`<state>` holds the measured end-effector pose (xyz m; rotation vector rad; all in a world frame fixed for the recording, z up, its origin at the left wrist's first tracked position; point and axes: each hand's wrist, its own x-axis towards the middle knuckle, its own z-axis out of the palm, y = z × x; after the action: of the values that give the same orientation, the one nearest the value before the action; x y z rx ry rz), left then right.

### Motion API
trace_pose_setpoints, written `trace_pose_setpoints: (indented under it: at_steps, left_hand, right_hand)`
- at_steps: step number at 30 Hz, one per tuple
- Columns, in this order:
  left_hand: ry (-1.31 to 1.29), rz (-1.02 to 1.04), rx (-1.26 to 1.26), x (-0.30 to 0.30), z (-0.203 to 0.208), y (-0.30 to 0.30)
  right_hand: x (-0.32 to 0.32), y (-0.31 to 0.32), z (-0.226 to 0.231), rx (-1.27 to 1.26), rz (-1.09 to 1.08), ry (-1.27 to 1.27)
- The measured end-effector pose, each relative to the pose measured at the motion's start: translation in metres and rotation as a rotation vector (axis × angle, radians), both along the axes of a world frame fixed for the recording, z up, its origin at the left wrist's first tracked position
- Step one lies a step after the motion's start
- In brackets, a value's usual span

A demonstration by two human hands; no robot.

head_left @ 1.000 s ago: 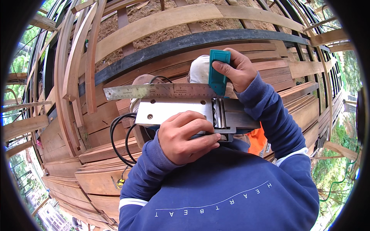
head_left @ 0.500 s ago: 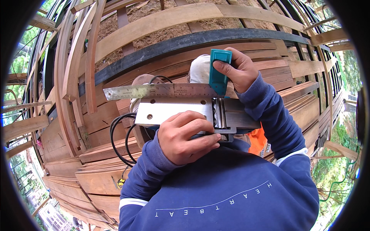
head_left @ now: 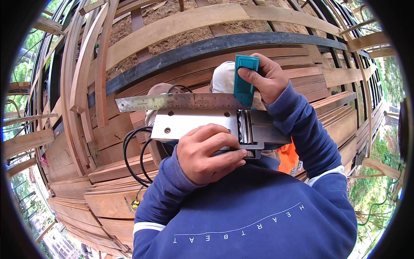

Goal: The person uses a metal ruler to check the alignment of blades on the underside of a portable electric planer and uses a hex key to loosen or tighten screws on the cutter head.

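An electric hand planer (head_left: 198,119) lies upside down across my lap, its bare metal sole facing up and its cutter slot (head_left: 245,125) showing right of the middle. My left hand (head_left: 209,152) is curled over the planer's near side, fingertips beside the slot; the thumb side rests on the sole. In my right hand (head_left: 268,78), pinched by its teal handle, is a try square (head_left: 245,88). Its ruled steel blade (head_left: 172,102) points left along the sole's far edge. Whether the blade touches the metal I cannot tell.
Stacked brown boards (head_left: 114,198) surround me on the left, with more boards (head_left: 332,114) at the right. A black cable (head_left: 125,149) loops beside the planer. A yellow tape measure (head_left: 135,205) sits on the left stack. Orange cloth (head_left: 285,159) shows under my right forearm. A dark beam (head_left: 224,42) crosses ahead.
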<state>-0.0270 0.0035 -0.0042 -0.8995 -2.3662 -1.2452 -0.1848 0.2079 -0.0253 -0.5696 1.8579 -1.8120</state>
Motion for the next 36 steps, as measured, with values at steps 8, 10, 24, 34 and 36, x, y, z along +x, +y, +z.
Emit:
trace_pose_setpoints:
  at_steps: [8,10,24,34,36]
  left_hand:
    - [0.004,0.004,0.002,0.000,0.000,0.000]
    - [0.006,0.005,0.003,0.000,0.000,0.000]
    - [0.000,0.000,0.019,-0.001,-0.002,0.000]
    - [-0.002,0.024,0.059,-0.012,-0.003,-0.005]
    - [-0.004,0.032,0.064,-0.013,-0.002,-0.006]
  right_hand:
    - [0.001,-0.004,-0.001,-0.050,-0.053,-0.017]
    - [0.000,-0.003,-0.002,-0.047,-0.046,0.000]
    - [-0.001,-0.001,-0.003,-0.036,-0.007,0.007]
    - [-0.017,-0.009,-0.013,-0.014,-0.011,-0.032]
    - [-0.019,-0.010,-0.013,0.001,-0.017,-0.060]
